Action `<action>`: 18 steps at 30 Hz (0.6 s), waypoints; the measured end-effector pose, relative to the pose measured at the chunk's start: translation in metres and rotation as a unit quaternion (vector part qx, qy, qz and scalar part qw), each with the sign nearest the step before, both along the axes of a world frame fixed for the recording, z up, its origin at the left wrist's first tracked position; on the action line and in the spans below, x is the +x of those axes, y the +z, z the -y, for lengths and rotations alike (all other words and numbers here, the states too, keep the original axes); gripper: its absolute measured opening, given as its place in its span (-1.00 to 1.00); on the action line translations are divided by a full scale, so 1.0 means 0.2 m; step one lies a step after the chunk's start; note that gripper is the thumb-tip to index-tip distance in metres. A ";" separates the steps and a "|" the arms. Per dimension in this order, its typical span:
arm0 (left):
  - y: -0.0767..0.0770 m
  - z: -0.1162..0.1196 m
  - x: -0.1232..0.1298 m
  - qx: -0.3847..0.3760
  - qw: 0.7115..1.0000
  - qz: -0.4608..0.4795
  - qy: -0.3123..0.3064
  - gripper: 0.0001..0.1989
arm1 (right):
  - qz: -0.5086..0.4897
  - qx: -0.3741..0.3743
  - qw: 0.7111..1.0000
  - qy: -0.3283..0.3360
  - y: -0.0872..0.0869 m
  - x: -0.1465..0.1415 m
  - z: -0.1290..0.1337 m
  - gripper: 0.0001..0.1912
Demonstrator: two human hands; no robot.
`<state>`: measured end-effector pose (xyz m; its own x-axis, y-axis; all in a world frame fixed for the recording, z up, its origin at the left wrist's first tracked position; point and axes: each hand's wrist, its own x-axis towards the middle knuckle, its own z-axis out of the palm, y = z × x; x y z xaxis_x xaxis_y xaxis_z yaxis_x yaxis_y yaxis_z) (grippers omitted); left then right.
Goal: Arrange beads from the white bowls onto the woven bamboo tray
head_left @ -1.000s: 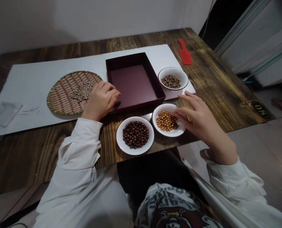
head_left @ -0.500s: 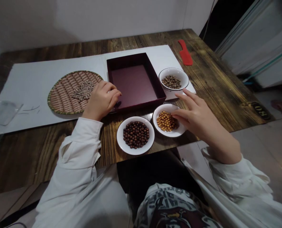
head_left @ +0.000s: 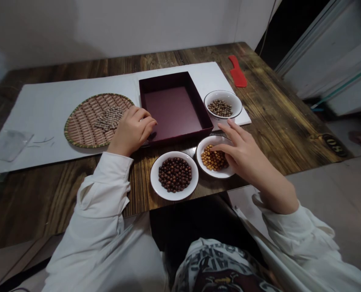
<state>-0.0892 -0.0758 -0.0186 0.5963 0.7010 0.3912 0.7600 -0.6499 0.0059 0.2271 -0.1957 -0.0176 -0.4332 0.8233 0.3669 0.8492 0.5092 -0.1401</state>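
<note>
My left hand [head_left: 131, 130] is curled beside the near wall of a maroon open box [head_left: 171, 109], with its fingers over the box's corner and the edge of a round woven tray [head_left: 77, 125] close by. Whatever its palm might hold is hidden. Grey-brown beads [head_left: 109, 118] lie on that tray. My right hand [head_left: 244, 154] spreads above a white plate [head_left: 215, 138], fingertips at its yellow beads [head_left: 213, 159]. Dark brown beads [head_left: 174, 174] fill another white plate [head_left: 174, 195]. A white bowl [head_left: 223, 93] holds light brown beads [head_left: 219, 108].
A white paper sheet [head_left: 46, 117] covers much of the dark wooden table [head_left: 274, 134]. A red plastic comb [head_left: 238, 72] lies at the back right, and a clear plastic bag [head_left: 10, 145] sits at the left. Tile floor shows beyond the table's right edge.
My right hand has moved left, further over the yellow beads. My left hand stays almost still. The whole view has shifted slightly, with the table sitting a little lower in the frame.
</note>
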 end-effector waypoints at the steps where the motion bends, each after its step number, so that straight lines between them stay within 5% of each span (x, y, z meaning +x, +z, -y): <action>1: 0.00 0.00 0.00 0.000 1.000 0.003 -0.001 -0.51 | 0.002 -0.001 1.000 -0.001 0.00 0.00 0.00 -0.67; 18: 0.01 0.00 0.01 -0.013 1.000 0.028 -0.004 -0.51 | -0.004 0.006 1.000 0.003 -0.02 -0.01 -0.01 -0.69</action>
